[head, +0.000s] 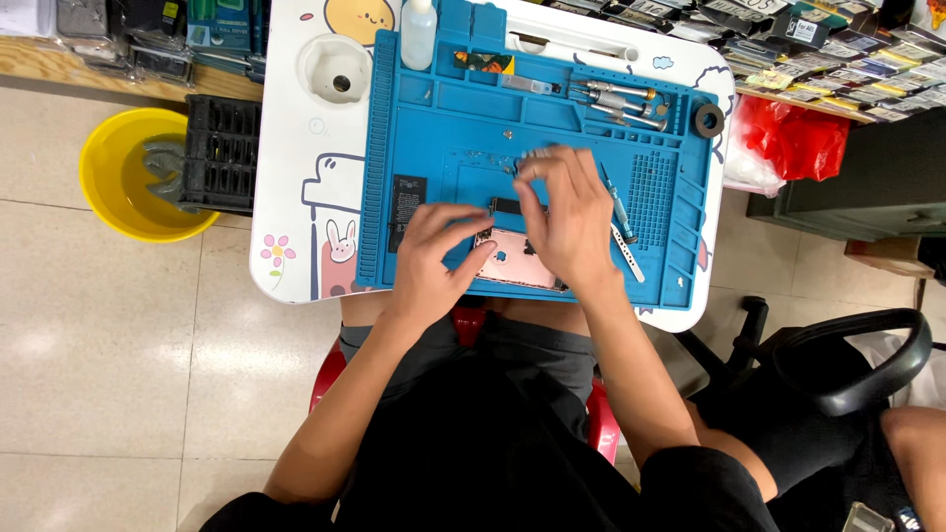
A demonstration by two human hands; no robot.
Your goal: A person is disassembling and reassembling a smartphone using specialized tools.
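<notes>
Pink phone body lies face-open on the blue repair mat, at the middle of the mat's near edge, which in turn sits on the small white worktop. Judged light, thin and stiff, with fragile internals exposed; best held by its outer side rails, never by the open middle.

Black battery lies flat on the mat, left of the phone and apart from it.

Left hand: palm down, fingers curled, its grip bearing on the phone's left end and pinning it to the mat.

Right hand: arched over the phone's far edge, fingertips pinched together; whether they hold a small part cannot be told.

Tweezers and screwdrivers lie right of the hands, untouched.
</notes>
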